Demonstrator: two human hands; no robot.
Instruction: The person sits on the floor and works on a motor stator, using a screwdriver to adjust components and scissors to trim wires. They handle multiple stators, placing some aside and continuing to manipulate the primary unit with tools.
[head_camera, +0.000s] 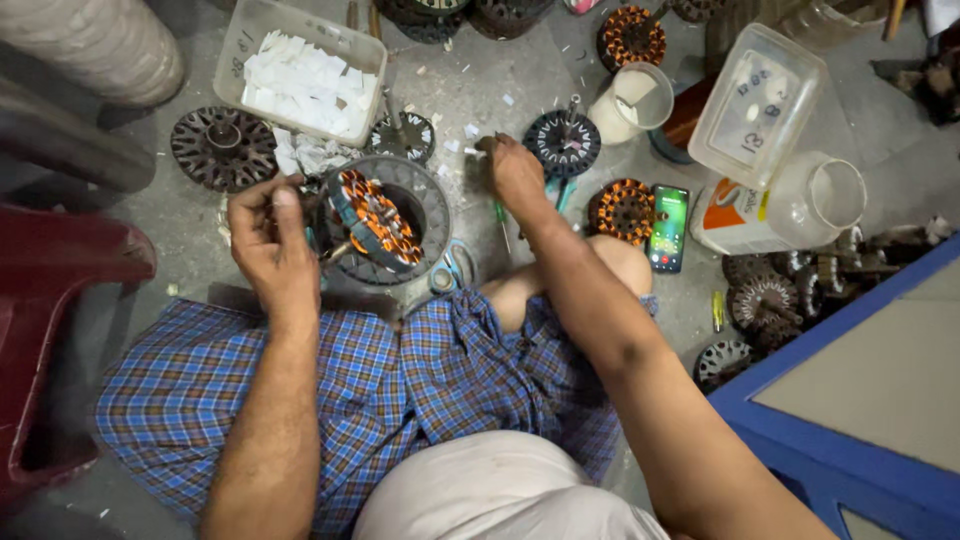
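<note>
A: One wound stator (376, 220), copper coils in orange insulation round a laminated steel core, sits tilted on edge inside the round grey housing (425, 200) on the floor, just in front of the person's knees. The left hand (268, 240) is closed at the stator's left rim, fingers pinched together, probably on a wire end or a slip of paper, though the view is too small to tell which

B: And the right hand (515, 175)?

A: It reaches past the housing, curled loosely, knuckles up, near a green-handled screwdriver (499, 222) and a bare core (563, 143); whether it grips anything cannot be told

B: How would that stator handle?

A: Heavy for its size and rigid, judging by the steel stack. The windings look fragile, so the outer iron rim is the safer hold, not the coils

B: The surroundings?

A: A rough grey concrete floor (480, 90), littered with white paper scraps. A clear tub of cut paper slips (300, 75) stands beyond, a phone (669, 227) lies right, more cores all around, a blue bench edge (800, 420) at far right
</note>
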